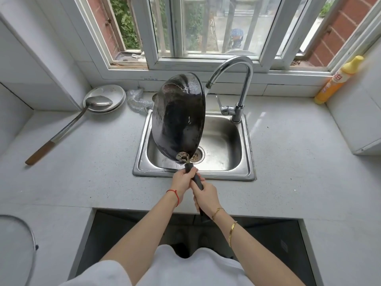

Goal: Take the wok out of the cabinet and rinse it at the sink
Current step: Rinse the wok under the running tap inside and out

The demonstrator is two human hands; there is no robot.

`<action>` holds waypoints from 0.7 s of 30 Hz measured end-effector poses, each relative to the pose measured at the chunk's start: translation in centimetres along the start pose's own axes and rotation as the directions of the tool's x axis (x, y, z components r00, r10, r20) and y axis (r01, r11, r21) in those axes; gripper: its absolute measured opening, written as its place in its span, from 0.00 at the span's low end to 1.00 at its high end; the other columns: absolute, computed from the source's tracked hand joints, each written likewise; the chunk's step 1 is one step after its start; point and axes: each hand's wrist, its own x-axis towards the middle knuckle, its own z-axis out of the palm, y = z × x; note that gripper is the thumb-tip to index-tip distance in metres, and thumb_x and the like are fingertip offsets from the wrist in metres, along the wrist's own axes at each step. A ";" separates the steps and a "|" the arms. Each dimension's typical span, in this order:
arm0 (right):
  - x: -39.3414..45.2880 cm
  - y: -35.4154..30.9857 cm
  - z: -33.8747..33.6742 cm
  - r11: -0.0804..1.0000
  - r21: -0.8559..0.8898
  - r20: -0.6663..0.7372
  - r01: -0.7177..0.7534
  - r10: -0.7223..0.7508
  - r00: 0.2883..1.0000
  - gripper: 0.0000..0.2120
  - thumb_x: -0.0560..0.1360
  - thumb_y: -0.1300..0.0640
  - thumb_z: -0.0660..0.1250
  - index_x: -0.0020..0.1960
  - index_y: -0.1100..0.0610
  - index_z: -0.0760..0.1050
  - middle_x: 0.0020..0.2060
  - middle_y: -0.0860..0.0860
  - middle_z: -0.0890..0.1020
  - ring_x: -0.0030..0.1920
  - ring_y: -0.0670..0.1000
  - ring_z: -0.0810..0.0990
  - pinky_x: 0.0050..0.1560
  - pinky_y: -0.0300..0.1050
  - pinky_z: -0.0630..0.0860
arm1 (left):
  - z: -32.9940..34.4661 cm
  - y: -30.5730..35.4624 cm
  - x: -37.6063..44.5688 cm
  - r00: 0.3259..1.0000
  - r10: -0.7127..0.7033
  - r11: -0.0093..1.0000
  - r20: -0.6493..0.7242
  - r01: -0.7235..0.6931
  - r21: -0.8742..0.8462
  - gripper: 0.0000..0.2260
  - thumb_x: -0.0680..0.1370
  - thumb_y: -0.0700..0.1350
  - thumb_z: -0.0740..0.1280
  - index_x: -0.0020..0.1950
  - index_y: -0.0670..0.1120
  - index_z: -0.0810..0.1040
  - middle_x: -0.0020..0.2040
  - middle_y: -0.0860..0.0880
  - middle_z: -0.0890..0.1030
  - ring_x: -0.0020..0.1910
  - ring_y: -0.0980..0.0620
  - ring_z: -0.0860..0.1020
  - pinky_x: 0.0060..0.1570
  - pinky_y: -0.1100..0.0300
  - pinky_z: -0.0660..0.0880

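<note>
Both hands on the handle now: left hand (182, 181) wrapped round it nearer the pan, right hand (206, 198) wrapped round it lower down, toward frame centre-bottom. Two-handed, likely for the weight. Black wok (179, 118) tipped up on edge over the left half of the steel sink (246, 153), dark underside facing the camera, bowl turned toward the faucet (237, 79) at upper centre. Probably angled to shed rinse water into the basin. Can't tell if water is running; spout mouth just beside the rim, stream not visible. Inside of the wok hidden. Drain partly covered. Handle end lost behind the right wrist. Ladle (68, 124) propped on plates (115, 98) at left, dish soap bottle (338, 79) far right.
</note>
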 end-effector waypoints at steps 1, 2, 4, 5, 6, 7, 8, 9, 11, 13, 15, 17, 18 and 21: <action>0.1 0.0 0.0 1.000 -0.003 -0.004 0.007 -0.007 1.000 0.13 0.82 0.48 0.61 0.44 0.53 0.76 0.27 0.50 0.76 0.22 0.45 0.73 0.26 0.38 0.73 | 0.0 0.1 -0.1 1.000 -0.003 1.000 0.005 0.003 -0.010 0.08 0.80 0.44 0.65 0.51 0.40 0.77 0.41 0.44 0.83 0.46 0.44 0.83 0.56 0.51 0.79; 0.1 -0.1 0.0 1.000 -0.007 -0.009 0.013 -0.013 1.000 0.13 0.82 0.48 0.61 0.44 0.53 0.76 0.27 0.50 0.76 0.21 0.44 0.73 0.26 0.37 0.73 | 0.0 0.3 -0.2 1.000 -0.007 1.000 0.010 0.007 -0.022 0.08 0.80 0.44 0.64 0.51 0.40 0.77 0.41 0.44 0.83 0.46 0.45 0.83 0.55 0.51 0.79; 0.1 -0.1 -0.1 1.000 -0.018 -0.020 0.021 -0.022 1.000 0.14 0.82 0.48 0.61 0.42 0.54 0.75 0.26 0.51 0.76 0.20 0.44 0.73 0.24 0.37 0.72 | 0.1 0.4 -0.3 1.000 -0.010 0.999 0.019 0.011 -0.049 0.07 0.80 0.43 0.64 0.51 0.40 0.77 0.41 0.44 0.82 0.44 0.45 0.83 0.52 0.54 0.80; 0.1 -0.1 -0.2 0.999 -0.023 -0.028 0.026 -0.027 0.999 0.14 0.82 0.48 0.62 0.41 0.54 0.75 0.25 0.51 0.76 0.19 0.44 0.72 0.23 0.37 0.72 | 0.1 0.5 -0.4 1.000 -0.007 0.998 0.023 0.009 -0.055 0.07 0.80 0.43 0.64 0.50 0.40 0.77 0.41 0.45 0.82 0.43 0.46 0.83 0.50 0.56 0.80; 0.1 0.0 -0.2 0.999 -0.028 -0.038 0.033 -0.034 0.999 0.15 0.82 0.48 0.62 0.40 0.54 0.75 0.24 0.50 0.75 0.18 0.43 0.72 0.22 0.36 0.72 | 0.1 0.5 -0.5 1.000 -0.004 0.998 0.025 0.006 -0.056 0.06 0.81 0.43 0.64 0.50 0.41 0.78 0.41 0.45 0.83 0.43 0.47 0.83 0.48 0.57 0.80; 0.0 0.1 -0.1 0.999 -0.031 -0.051 0.041 -0.042 0.998 0.15 0.81 0.48 0.62 0.40 0.54 0.76 0.24 0.50 0.75 0.18 0.43 0.72 0.22 0.36 0.71 | 0.1 0.5 -0.6 1.000 -0.003 0.998 0.027 0.005 -0.057 0.07 0.81 0.44 0.64 0.50 0.41 0.78 0.41 0.45 0.83 0.43 0.47 0.84 0.48 0.58 0.80; 0.0 0.2 -0.1 0.998 -0.033 -0.068 0.049 -0.051 0.996 0.14 0.81 0.48 0.63 0.41 0.55 0.77 0.25 0.50 0.76 0.19 0.43 0.72 0.21 0.35 0.71 | 0.1 0.5 -0.7 0.999 -0.004 0.998 0.032 0.006 -0.062 0.07 0.81 0.44 0.63 0.51 0.42 0.78 0.42 0.45 0.84 0.44 0.47 0.84 0.48 0.58 0.80; 0.0 0.3 0.0 0.998 -0.038 -0.088 0.057 -0.060 0.994 0.14 0.80 0.48 0.64 0.42 0.55 0.78 0.26 0.51 0.77 0.20 0.43 0.73 0.22 0.35 0.71 | 0.1 0.6 -0.7 0.999 -0.006 0.997 0.040 0.009 -0.071 0.07 0.81 0.44 0.63 0.53 0.42 0.77 0.44 0.45 0.84 0.45 0.47 0.84 0.49 0.58 0.80; 0.0 0.5 0.0 0.995 -0.063 -0.130 0.074 -0.082 0.988 0.13 0.79 0.47 0.65 0.45 0.56 0.79 0.29 0.51 0.78 0.24 0.45 0.76 0.23 0.34 0.72 | 0.1 0.6 -0.9 0.997 -0.008 0.995 0.070 0.015 -0.095 0.09 0.82 0.44 0.61 0.57 0.41 0.76 0.46 0.44 0.83 0.46 0.47 0.84 0.49 0.58 0.80; 0.0 0.8 0.0 0.991 -0.096 -0.158 0.092 -0.107 0.982 0.12 0.79 0.46 0.66 0.47 0.54 0.80 0.32 0.49 0.80 0.30 0.47 0.79 0.28 0.36 0.76 | 0.3 0.6 -1.0 0.994 -0.008 0.993 0.105 0.020 -0.119 0.11 0.83 0.43 0.59 0.61 0.38 0.74 0.48 0.42 0.82 0.47 0.47 0.83 0.48 0.59 0.80; 0.0 1.1 -0.1 0.988 -0.113 -0.187 0.103 -0.123 0.975 0.12 0.78 0.45 0.67 0.50 0.53 0.81 0.35 0.49 0.81 0.34 0.48 0.80 0.33 0.39 0.79 | 0.6 0.5 -1.1 0.992 -0.010 0.991 0.129 0.027 -0.128 0.13 0.83 0.43 0.58 0.63 0.36 0.73 0.50 0.41 0.81 0.48 0.46 0.83 0.51 0.58 0.80; -0.2 1.4 -0.3 0.988 -0.115 -0.221 0.105 -0.128 0.967 0.11 0.78 0.46 0.67 0.50 0.53 0.80 0.34 0.47 0.80 0.34 0.47 0.80 0.33 0.35 0.78 | 0.9 0.5 -1.1 0.989 -0.017 0.992 0.148 0.035 -0.122 0.14 0.84 0.42 0.57 0.64 0.35 0.72 0.53 0.39 0.81 0.49 0.45 0.82 0.53 0.57 0.80; -0.2 1.6 -0.4 0.988 -0.115 -0.241 0.105 -0.130 0.962 0.11 0.78 0.46 0.68 0.48 0.53 0.80 0.33 0.46 0.80 0.33 0.45 0.79 0.31 0.31 0.75 | 1.1 0.4 -1.2 0.987 -0.020 0.993 0.157 0.038 -0.115 0.14 0.84 0.42 0.57 0.65 0.35 0.72 0.54 0.38 0.80 0.51 0.44 0.82 0.53 0.57 0.80; -0.4 1.8 -0.4 0.987 -0.128 -0.298 0.097 -0.131 0.946 0.11 0.77 0.46 0.68 0.42 0.52 0.78 0.30 0.46 0.78 0.30 0.44 0.76 0.28 0.30 0.71 | 1.4 0.4 -1.2 0.983 -0.032 0.994 0.183 0.051 -0.098 0.15 0.84 0.43 0.56 0.66 0.35 0.71 0.59 0.36 0.80 0.56 0.41 0.81 0.53 0.57 0.79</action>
